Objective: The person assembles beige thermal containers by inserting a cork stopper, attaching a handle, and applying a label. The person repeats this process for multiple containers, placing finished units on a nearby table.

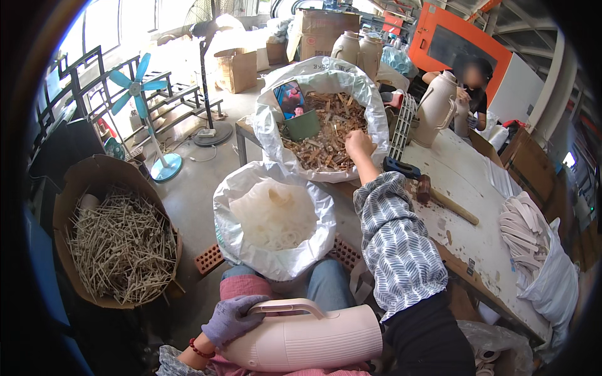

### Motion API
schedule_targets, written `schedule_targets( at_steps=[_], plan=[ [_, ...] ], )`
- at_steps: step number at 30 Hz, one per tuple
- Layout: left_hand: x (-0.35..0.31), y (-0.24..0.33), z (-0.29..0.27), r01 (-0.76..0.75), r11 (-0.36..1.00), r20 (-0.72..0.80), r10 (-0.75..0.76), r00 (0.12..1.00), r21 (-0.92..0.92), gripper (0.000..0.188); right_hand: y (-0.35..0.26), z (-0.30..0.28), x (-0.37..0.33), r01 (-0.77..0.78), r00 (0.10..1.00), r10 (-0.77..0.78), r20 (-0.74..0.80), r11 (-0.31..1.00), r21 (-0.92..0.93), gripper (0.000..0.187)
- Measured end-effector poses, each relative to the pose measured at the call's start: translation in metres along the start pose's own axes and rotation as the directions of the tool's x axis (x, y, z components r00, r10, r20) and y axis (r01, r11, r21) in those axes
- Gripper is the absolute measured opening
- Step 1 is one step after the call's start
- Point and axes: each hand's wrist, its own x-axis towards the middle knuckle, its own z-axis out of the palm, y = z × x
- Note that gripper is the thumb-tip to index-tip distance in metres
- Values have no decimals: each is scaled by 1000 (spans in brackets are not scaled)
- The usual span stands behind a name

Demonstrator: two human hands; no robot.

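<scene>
A pale pink thermos jug casing [313,341] with a loop handle lies sideways across my lap. My left hand [233,319], in a purple-grey glove, grips its left end beside the handle. Ahead, my right hand [359,145], bare below a patterned sleeve, reaches over a white sack [370,81] of brown, chip-like pieces [326,135]. Its fingers are curled closed; what they hold, if anything, is hidden. A phone [291,99] propped on a green holder [303,125] stands in that sack. Between my knees, a second white sack [227,232] holds translucent, ring-like pieces [276,219].
On the worktable [458,160] right are a mallet [448,200], a dark-handled tool [402,168] and an upright thermos jug [435,109]. Left stands a carton [66,200] of thin beige sticks [122,247] and a blue fan [136,88]. A co-worker [475,94] sits beyond the table.
</scene>
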Motion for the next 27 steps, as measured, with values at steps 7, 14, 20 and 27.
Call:
schedule_targets(
  at_steps=[7, 14, 20, 27],
  plan=[
    [2, 0, 8, 143, 987, 37, -146, 989, 75, 43, -36, 41, -5, 46, 969, -56, -240, 998, -44, 27],
    [26, -22, 5, 139, 989, 100, -133, 986, -55, 45, -4, 3, -12, 463, 863, -430, -266, 884, 70, 30],
    [38, -45, 18, 373, 814, 351, -225, 909, -446, 43, -1, 2, -283, 865, 425, -905, -8, 404, 298, 14],
    [35, -43, 13, 499, 748, 463, -287, 838, -439, 52, 10, 30, -380, 915, 266, -949, 169, 304, 264, 34]
  ],
)
